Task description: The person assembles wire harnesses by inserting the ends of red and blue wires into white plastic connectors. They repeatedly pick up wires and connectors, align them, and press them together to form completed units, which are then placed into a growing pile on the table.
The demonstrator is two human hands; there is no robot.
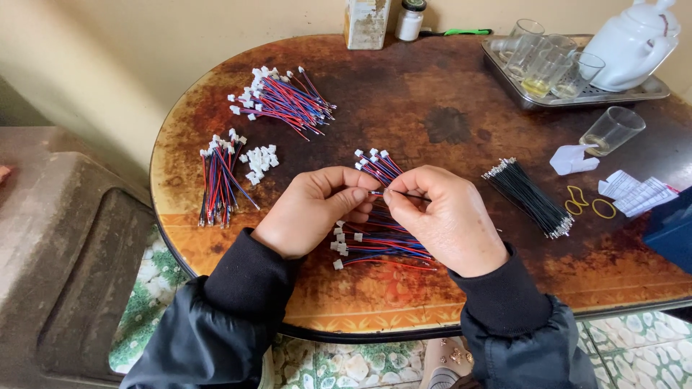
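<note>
Both hands met over the table's [447, 122] middle, the left hand [310, 210] pinching a small white connector, the right hand [447, 220] pinching a thin black wire [407, 194] at it, and a slight wobble could have missed the slot or bent the tip.

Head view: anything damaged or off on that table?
The table top is worn, with a dark stain at its centre. One glass stands off the metal tray. The wire bundles lie orderly; nothing looks spilled.
</note>
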